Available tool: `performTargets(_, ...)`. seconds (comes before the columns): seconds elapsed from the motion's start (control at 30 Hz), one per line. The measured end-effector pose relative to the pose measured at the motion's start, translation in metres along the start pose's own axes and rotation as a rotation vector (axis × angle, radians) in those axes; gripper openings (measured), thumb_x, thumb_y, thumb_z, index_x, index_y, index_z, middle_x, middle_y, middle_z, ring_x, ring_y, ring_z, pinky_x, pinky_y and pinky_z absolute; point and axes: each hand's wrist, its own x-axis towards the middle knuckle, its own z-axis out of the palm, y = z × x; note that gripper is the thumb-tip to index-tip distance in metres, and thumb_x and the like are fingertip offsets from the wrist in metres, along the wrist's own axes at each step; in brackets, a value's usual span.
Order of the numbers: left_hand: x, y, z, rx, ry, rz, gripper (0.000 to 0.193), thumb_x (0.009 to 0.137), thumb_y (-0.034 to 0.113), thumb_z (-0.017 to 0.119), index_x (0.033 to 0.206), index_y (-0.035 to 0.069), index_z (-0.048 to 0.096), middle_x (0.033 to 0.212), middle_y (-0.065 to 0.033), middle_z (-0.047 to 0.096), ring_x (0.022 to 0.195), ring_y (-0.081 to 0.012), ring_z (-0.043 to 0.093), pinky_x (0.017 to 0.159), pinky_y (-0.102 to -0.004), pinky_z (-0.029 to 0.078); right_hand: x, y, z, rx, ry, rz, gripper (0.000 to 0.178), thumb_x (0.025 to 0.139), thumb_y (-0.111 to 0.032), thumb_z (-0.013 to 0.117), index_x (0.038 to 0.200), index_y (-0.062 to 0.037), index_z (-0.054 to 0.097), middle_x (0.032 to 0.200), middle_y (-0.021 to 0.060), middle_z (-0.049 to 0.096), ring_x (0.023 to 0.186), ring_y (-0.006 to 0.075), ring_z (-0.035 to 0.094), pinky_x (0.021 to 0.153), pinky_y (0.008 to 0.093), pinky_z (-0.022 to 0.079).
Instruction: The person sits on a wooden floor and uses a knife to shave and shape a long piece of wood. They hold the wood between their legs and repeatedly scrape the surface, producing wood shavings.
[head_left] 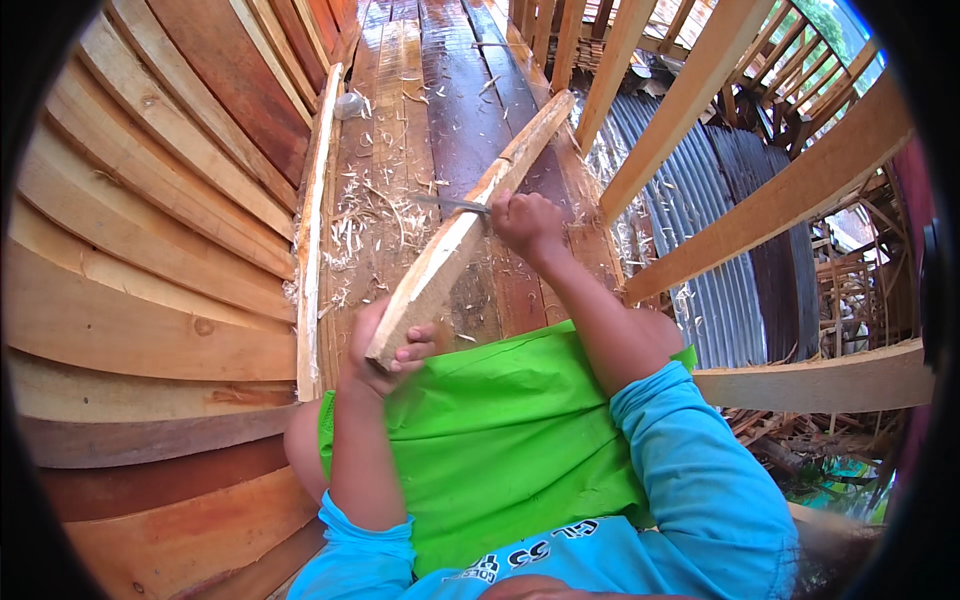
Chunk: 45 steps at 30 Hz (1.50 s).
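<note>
A long pale wooden post point(440, 265) slants away from me across the middle, its near end close to my lap. Around that near end my left hand point(385, 345) is closed, with the fingers curled over its right side. My right hand point(527, 222) is closed at the post's right side, gripping the handle of a knife. The dark narrow blade of the knife point(452, 204) lies across the post and reaches past its left edge. The handle is hidden inside my fist. Roughly trimmed, light wood shows along the post's upper face.
Curled wood shavings point(375, 220) litter the plank floor point(400, 60). A board wall point(160, 260) rises on the left, with another pale strip of wood point(315, 230) along its foot. A small clear container point(349, 105) stands there. Right, railing slats point(680, 125) border corrugated metal sheets point(690, 230) outside.
</note>
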Motion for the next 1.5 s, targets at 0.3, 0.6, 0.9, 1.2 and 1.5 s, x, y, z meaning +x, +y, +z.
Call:
performTargets(0.3,0.000,0.005,-0.006,0.029,-0.035,0.013,0.042,0.100,0.031,0.030,0.125,0.000,0.043,0.071,-0.0070,0.044,0.046,-0.0115,0.043,0.032,-0.0194,0.033,0.007,0.009,0.025,0.002,0.178,-0.082,0.052,0.090,-0.030,0.039,0.054,-0.0009,0.062,0.057,0.0247,0.059,0.057,0.0424,0.063,0.062,0.0541,0.053)
performTargets(0.6,0.009,-0.006,0.006,0.287,0.074,0.056,0.037,0.101,0.032,0.029,0.124,0.010,0.046,0.070,-0.0058,0.043,0.046,-0.0113,0.042,0.032,-0.0209,0.036,0.038,0.077,-0.001,-0.209,0.079,0.293,0.055,0.101,-0.038,0.028,0.089,-0.0031,0.069,0.083,0.0224,0.069,0.077,0.0420,0.068,0.071,0.0528,0.053)
performTargets(0.9,0.004,0.001,-0.003,0.083,-0.035,0.003,0.039,0.100,0.030,0.030,0.126,0.007,0.046,0.069,-0.0066,0.044,0.045,-0.0135,0.042,0.030,-0.0219,0.035,-0.008,0.004,-0.025,-0.011,-0.198,-0.121,0.047,0.098,-0.042,0.043,0.087,-0.0046,0.069,0.079,0.0198,0.068,0.076,0.0373,0.067,0.072,0.0499,0.051)
performTargets(1.2,-0.001,0.003,0.002,0.030,-0.057,0.014,0.041,0.101,0.027,0.028,0.127,0.002,0.045,0.070,-0.0073,0.044,0.045,-0.0144,0.043,0.030,-0.0223,0.036,-0.002,0.010,-0.014,0.036,-0.211,-0.156,0.041,0.094,-0.042,0.053,0.078,-0.0074,0.070,0.072,0.0190,0.066,0.072,0.0383,0.066,0.065,0.0502,0.051)
performTargets(1.5,0.000,0.004,-0.010,-0.108,-0.114,-0.073,0.041,0.100,0.031,0.030,0.127,0.004,0.045,0.072,-0.0075,0.044,0.047,-0.0147,0.044,0.033,-0.0229,0.036,0.002,0.013,-0.013,0.105,-0.205,-0.155,0.034,0.096,-0.030,0.051,0.077,-0.0100,0.070,0.055,0.0135,0.058,0.049,0.0317,0.057,0.050,0.0462,0.046)
